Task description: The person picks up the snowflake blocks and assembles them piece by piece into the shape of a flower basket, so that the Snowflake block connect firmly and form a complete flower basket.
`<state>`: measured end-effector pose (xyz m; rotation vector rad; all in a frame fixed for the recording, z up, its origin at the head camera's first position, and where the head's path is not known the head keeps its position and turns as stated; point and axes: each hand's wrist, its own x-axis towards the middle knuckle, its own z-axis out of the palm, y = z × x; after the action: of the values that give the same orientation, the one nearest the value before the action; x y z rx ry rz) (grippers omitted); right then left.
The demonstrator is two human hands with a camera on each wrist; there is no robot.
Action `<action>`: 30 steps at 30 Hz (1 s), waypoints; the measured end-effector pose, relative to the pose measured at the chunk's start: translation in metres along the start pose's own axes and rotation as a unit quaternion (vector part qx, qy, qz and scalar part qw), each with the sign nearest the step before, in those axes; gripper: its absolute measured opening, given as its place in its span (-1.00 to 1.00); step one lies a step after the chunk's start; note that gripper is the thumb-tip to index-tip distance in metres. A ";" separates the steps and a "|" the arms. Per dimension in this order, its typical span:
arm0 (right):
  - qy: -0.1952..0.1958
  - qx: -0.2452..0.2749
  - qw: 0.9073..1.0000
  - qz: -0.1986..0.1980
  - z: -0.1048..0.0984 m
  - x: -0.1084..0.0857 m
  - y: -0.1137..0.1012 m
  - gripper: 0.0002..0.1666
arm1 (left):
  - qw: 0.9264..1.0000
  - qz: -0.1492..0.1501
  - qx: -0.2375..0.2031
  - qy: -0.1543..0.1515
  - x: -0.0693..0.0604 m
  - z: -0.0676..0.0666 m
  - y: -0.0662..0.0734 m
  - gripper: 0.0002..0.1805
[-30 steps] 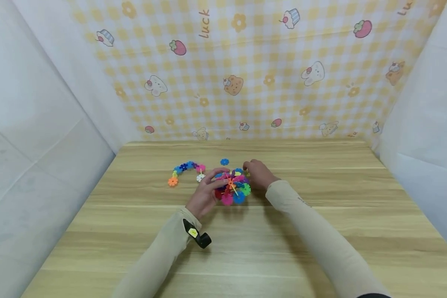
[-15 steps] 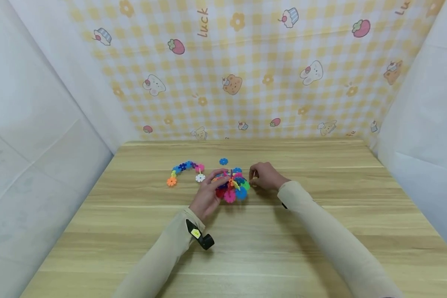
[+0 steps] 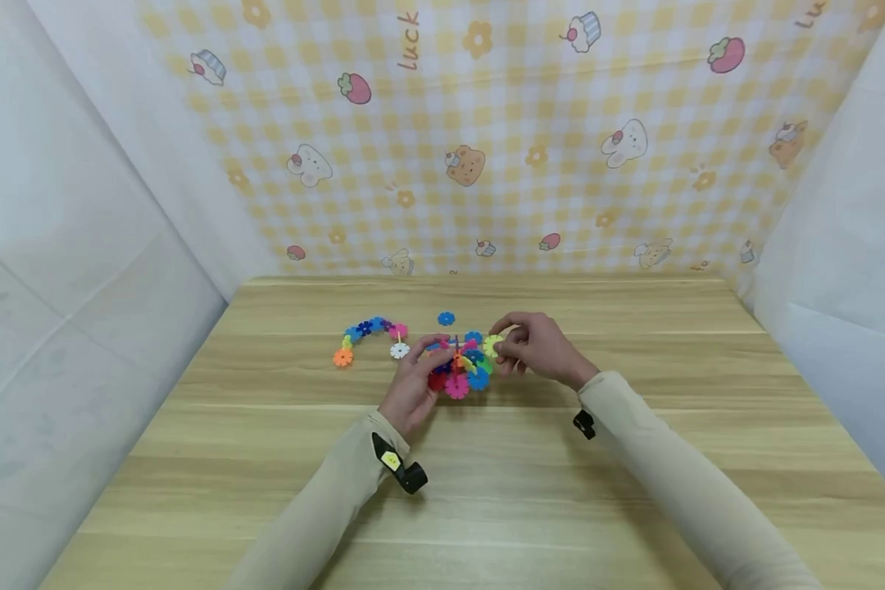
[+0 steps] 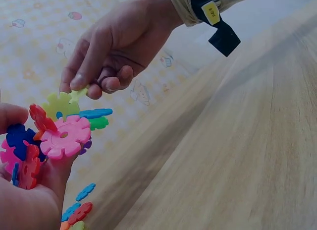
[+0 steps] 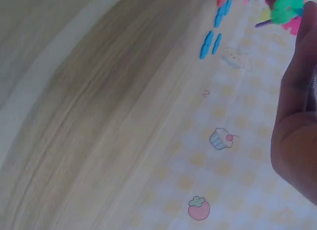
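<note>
My left hand (image 3: 410, 392) grips a cluster of interlocking flower-shaped plastic discs (image 3: 456, 386) in pink, blue, red, green and orange, held over the table. Between the thumb and fingers of my right hand (image 3: 549, 348) is a yellow-green flower disc (image 3: 492, 345), at the cluster's right side. From the left wrist, that small disc (image 4: 78, 94) appears against or just in front of another yellow-green disc (image 4: 60, 107) of the cluster; whether they are joined I cannot tell. The right wrist view shows only part of the right hand (image 5: 297, 121) and the cluster's green disc (image 5: 287, 8).
A curved chain of joined discs (image 3: 365, 329) lies to the left on the wooden table (image 3: 472, 500), with an orange disc (image 3: 342, 357) at one end and a white disc (image 3: 400, 351) at the other. One loose blue disc (image 3: 446, 318) lies behind the cluster. A checked cloth (image 3: 516, 197) hangs behind.
My right hand has shifted right from behind the cluster, then raised slightly; the yellow-green disc in its fingers now faces the head camera. The left hand still holds the cluster, turned slightly.
</note>
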<state>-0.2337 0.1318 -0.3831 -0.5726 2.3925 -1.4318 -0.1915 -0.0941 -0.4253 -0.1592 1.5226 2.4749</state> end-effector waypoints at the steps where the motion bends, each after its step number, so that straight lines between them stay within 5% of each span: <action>1: 0.006 -0.004 1.000 -0.004 0.001 -0.002 -0.002 -0.70 | 1.000 0.000 0.001 0.002 0.000 0.001 0.000 -0.63; 14: 0.039 -0.024 0.999 -0.017 0.010 -0.012 -0.003 -0.75 | 0.999 0.009 0.047 -0.002 0.000 0.009 -0.003 -0.52; 23: 0.061 -0.008 0.998 -0.030 0.016 -0.014 -0.005 -0.82 | 0.994 0.034 0.095 0.033 0.001 0.018 -0.006 -0.57; 30: 0.050 0.006 0.998 -0.021 0.015 -0.009 -0.005 -0.83 | 0.992 0.042 0.111 0.031 -0.001 0.020 -0.008 -0.59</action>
<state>-0.2185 0.1220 -0.3856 -0.5630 2.4614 -1.5249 -0.1882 -0.0728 -0.4230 -0.1372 1.8538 2.3600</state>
